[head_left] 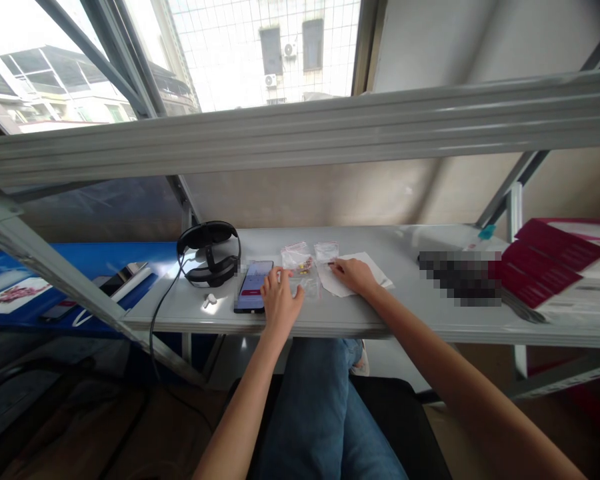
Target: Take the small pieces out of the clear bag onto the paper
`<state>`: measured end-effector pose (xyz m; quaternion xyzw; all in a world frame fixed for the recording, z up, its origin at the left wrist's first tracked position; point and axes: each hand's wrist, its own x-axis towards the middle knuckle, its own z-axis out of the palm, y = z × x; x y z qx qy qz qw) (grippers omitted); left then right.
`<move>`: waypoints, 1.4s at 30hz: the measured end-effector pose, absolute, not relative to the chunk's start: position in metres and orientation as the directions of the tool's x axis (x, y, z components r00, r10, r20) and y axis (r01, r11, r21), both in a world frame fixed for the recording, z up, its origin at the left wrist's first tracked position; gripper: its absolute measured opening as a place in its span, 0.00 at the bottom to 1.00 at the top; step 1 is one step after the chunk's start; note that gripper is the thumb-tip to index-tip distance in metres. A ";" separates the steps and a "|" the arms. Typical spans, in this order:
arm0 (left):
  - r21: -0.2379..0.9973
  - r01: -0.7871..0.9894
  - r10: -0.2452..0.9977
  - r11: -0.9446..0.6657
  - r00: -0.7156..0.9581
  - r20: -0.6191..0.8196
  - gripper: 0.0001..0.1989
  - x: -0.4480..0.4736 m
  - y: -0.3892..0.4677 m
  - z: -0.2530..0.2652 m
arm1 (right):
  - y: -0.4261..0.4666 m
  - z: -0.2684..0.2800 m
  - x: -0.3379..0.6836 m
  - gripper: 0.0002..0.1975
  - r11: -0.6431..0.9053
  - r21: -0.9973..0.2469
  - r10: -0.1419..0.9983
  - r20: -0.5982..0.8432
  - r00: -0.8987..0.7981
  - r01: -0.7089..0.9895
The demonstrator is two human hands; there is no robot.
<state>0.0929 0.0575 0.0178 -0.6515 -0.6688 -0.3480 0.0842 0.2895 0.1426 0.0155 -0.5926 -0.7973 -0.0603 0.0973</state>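
My left hand (281,301) hovers over or rests on the desk at the right edge of a phone (253,283) with a lit screen. Its fingers are apart and hold nothing that I can see. Right of it lies a clear zip bag (296,255) with small red and yellow pieces (306,266) at its lower right. Another clear bag (305,288) lies flat below these. My right hand (354,275) is on a white sheet of paper (380,270), fingertips pinched together near a smaller clear bag (327,251). Something small and dark shows at those fingertips.
Black headphones (213,267) with a trailing cable lie left of the phone, white earbuds (209,300) below them. Right on the desk (405,313) are a pixelated dark object (455,273) and a magenta-and-white box (555,267). A grey metal beam (300,133) crosses above.
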 end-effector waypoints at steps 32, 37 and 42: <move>0.185 0.966 0.971 -0.181 0.146 0.191 0.24 0.104 0.152 0.032 | 0.188 0.031 0.281 0.25 -0.110 -0.459 0.980 0.095 0.172 0.881; 0.181 0.962 0.961 -0.203 0.160 0.226 0.24 0.107 0.161 0.024 | 0.193 0.029 0.281 0.28 -0.155 -0.515 0.969 0.086 0.230 0.843; 0.219 0.953 0.954 -0.208 0.148 0.261 0.23 0.110 0.165 0.018 | 0.194 0.029 0.277 0.30 -0.160 -0.502 0.964 0.106 0.244 0.850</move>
